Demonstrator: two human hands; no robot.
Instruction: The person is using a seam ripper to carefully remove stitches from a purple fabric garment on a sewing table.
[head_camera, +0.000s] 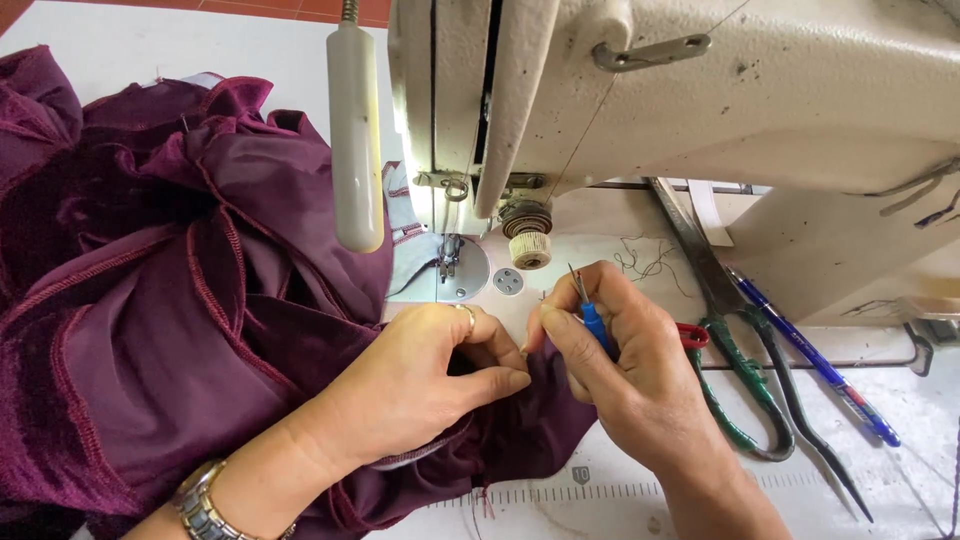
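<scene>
Both hands work close together at the front of the desk. The left hand (425, 375), wearing a ring and a metal wristwatch (200, 505), curls palm-down and pinches a fold of the dark maroon velvet-and-satin fabric (170, 300) between thumb and fingers. The right hand (625, 375) is closed around a small blue-handled seam ripper (590, 315), its metal tip pointing up and away, just beside the left fingers. The fabric lies heaped across the left of the white desk (900, 400), under the cream sewing machine (700, 90). Green-handled scissors (745, 370) and a blue pen (815, 365) lie to the right. A small red object behind the right hand is mostly hidden. The seam being worked is covered by the fingers.
</scene>
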